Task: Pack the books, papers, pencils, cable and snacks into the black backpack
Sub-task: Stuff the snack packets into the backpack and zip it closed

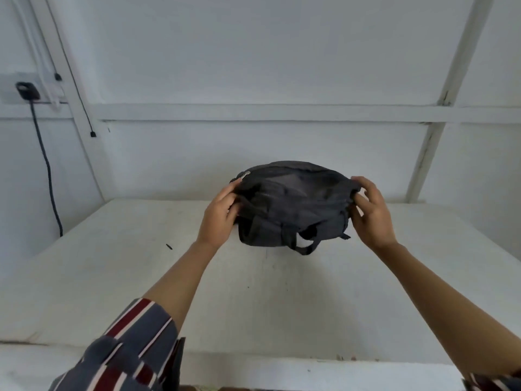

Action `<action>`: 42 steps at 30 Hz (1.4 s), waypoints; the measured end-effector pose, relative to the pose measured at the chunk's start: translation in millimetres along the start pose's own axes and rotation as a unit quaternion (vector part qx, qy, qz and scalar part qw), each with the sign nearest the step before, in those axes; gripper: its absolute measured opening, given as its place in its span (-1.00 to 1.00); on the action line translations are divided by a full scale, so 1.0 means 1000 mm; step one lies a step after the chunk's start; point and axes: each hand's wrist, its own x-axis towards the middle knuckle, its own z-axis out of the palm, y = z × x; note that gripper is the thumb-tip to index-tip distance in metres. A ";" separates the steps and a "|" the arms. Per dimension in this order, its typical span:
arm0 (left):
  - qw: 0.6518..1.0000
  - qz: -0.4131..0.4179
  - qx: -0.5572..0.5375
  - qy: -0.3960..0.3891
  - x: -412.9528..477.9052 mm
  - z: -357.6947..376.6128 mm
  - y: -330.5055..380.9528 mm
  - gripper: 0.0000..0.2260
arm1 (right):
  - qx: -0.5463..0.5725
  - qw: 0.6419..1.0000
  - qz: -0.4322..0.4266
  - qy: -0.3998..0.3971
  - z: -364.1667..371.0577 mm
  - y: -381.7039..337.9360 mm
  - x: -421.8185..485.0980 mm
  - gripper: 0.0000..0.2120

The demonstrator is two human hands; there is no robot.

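The black backpack (293, 204) stands on the white table (141, 277) near the far edge, its top zip open and the mouth gaping toward me. My left hand (218, 217) grips the left rim of the opening. My right hand (370, 211) pinches the right rim with thumb and fingers. The shoulder straps and a loop hang down the near side of the bag. No books, papers, pencils, cable or snacks show on the table. What lies inside the bag is too dark to tell.
A small dark speck (169, 246) lies on the table left of the bag. A black plug and cord (42, 153) hang down the wall at far left. White walls with beams close in behind the table.
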 end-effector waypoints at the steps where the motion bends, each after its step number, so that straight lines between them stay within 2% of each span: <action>1: 1.000 0.001 -0.013 0.018 0.016 0.000 0.001 -0.76 | 0.013 1.000 0.006 0.011 0.003 0.002 0.017 -0.67; 3: 0.998 0.025 -0.011 0.057 0.049 0.001 0.002 -0.79 | 0.034 0.998 0.034 0.030 0.010 0.006 0.047 -0.64; 5: 0.996 0.014 -0.022 0.087 0.084 0.002 0.002 -0.88 | 0.061 0.994 0.070 0.052 0.015 0.005 0.077 -0.66; 8: 0.990 -0.058 -0.055 0.112 0.139 0.009 -0.009 -0.79 | 0.093 0.985 0.132 0.067 0.027 0.007 0.125 -0.73; 12: 0.985 -0.090 -0.073 0.125 0.200 0.021 -0.021 -0.63 | 0.111 0.971 0.191 0.085 0.045 0.023 0.179 -0.82; 17: 0.983 -0.138 -0.025 0.114 0.258 0.038 -0.037 -0.66 | 0.085 0.967 0.231 0.073 0.069 0.051 0.226 -0.75; 20: 0.981 -0.177 -0.017 0.076 0.277 0.046 -0.054 -0.69 | 0.121 0.960 0.243 0.064 0.084 0.067 0.242 -0.78; 24: 0.979 -0.181 -0.080 0.055 0.278 0.052 -0.071 -0.70 | 0.202 0.940 0.256 0.097 0.108 0.077 0.248 -0.78; 32: 0.962 -0.131 -0.110 0.213 0.259 0.073 -0.059 -0.75 | 0.184 0.933 0.243 0.194 0.113 0.063 0.232 -0.77; 39: 0.952 -0.111 -0.114 0.263 0.276 0.060 -0.039 -0.76 | 0.191 0.924 0.228 0.240 0.095 0.049 0.253 -0.75; 42: 0.954 -0.115 -0.103 0.256 0.283 0.059 -0.043 -0.74 | 0.184 0.920 0.232 0.255 0.095 0.049 0.257 -0.71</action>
